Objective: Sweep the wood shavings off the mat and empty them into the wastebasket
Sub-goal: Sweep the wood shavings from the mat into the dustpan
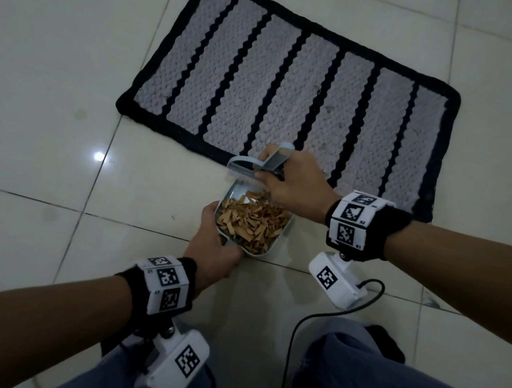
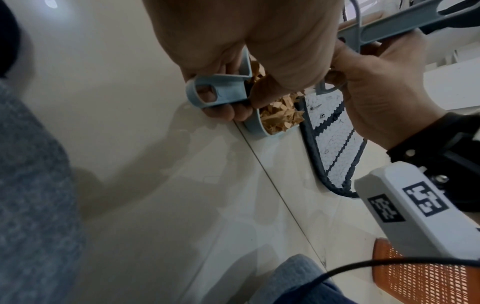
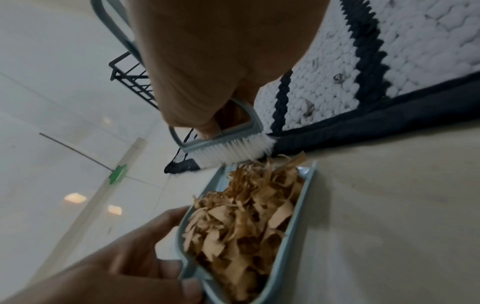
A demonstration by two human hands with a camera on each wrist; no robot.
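Dustpan [image 1: 249, 225]: on the floor [image 1: 49, 104] just beside the near edge of the mat [image 1: 293, 92], heaped with wood shavings [image 1: 252, 222] up to the rim. Left hand [image 1: 213, 253]: grip curled round the dustpan handle, thumb along the side wall. Right hand [image 1: 294, 185]: grip wrapped round the brush [image 1: 251, 169] handle, bristles at the dustpan mouth, touching the front of the heap. Mat: mostly swept; a few small flecks lodged in the weave near the right stripes. Wastebasket [image 2: 426, 275]: orange mesh, seen only in the left wrist view, low at the right, well apart from the dustpan.

Risks, as judgement:
- Spill on lifting, from a tilted or jerked overfull dustpan.
- Light curls blown or shaken over the low front lip during the carry.
- Scatter back onto the mat from a hard brush flick.
- Flecks left caught in the weave.
- Fine bits slipping through the mesh.
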